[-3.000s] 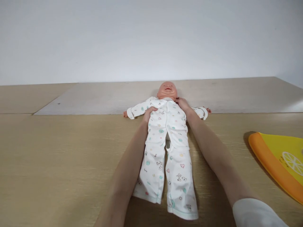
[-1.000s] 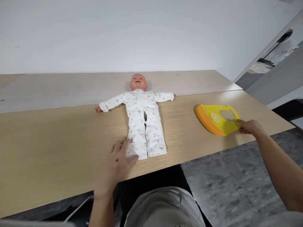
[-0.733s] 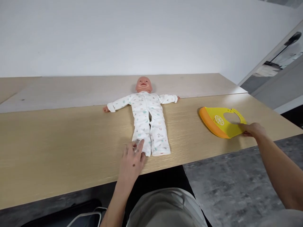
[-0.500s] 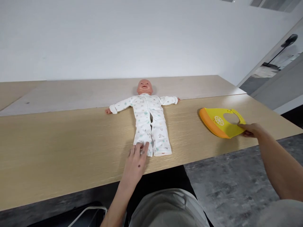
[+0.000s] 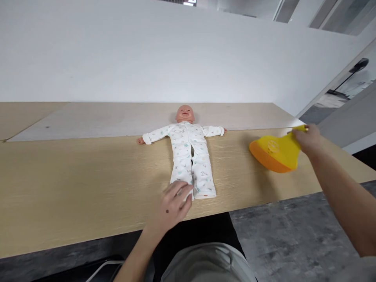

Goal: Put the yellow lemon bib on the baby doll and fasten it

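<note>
Yellow bib (image 5: pixel 284 149) newly aloft, pocket (image 5: pixel 267 158) lowest, clamped in right hand (image 5: pixel 308 140); left hand (image 5: pixel 172 205) by doll (image 5: pixel 184 137), hold unclear.

Left hand (image 5: pixel 173 203): low middle, back up, fingers loosely bent
Left arm (image 5: pixel 141 250): slants up from the bottom edge
Right hand (image 5: pixel 308 140): right side, higher, fingers curled tight
Right arm (image 5: pixel 342 199): bare, slanting

The bib (image 5: pixel 284 152) is yellow and orange with a pale round print (image 5: pixel 273 146). The pink doll (image 5: pixel 185 114) wears white clothes (image 5: pixel 182 138) scattered with small green motifs. The table (image 5: pixel 88 184) is tan, the floor (image 5: pixel 282 231) mottled grey.
</note>
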The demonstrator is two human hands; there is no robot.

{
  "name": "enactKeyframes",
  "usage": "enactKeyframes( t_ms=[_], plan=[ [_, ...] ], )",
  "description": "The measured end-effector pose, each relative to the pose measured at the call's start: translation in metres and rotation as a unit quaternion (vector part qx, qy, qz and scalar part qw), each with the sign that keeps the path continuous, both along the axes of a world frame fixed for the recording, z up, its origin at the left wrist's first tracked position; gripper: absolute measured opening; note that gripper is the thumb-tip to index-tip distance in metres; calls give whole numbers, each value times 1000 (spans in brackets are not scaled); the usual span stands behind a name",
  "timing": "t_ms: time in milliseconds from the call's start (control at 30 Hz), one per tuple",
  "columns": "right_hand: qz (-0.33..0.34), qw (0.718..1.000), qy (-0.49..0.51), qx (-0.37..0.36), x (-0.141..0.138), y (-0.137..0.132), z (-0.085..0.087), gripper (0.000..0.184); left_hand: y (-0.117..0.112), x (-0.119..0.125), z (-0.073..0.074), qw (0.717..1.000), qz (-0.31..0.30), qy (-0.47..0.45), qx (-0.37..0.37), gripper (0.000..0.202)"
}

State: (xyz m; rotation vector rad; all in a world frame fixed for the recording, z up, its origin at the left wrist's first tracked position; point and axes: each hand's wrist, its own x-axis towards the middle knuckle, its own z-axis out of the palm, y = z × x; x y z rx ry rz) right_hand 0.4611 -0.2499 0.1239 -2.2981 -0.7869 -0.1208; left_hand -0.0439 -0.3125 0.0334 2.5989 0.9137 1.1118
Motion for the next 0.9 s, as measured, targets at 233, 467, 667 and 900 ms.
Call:
enactKeyframes(
  t_ms=[233, 467, 667, 900],
  plan=[
    [222, 950, 86, 204, -100, 51, 93, 45, 63, 27, 48, 962, 107, -214, -129, 25],
    [410, 850, 210, 257, -200, 67, 122, 46, 117, 43, 71, 873, 184, -311, -328, 72],
    [558, 760, 252, 218, -253, 60, 90, 58, 142, 33, 73, 776, 1, -455, -436, 56],
    [548, 750, 289, 231, -262, 60, 73, 70, 158, 8, 70, 781, 4, -393, -485, 44]
  ],
)
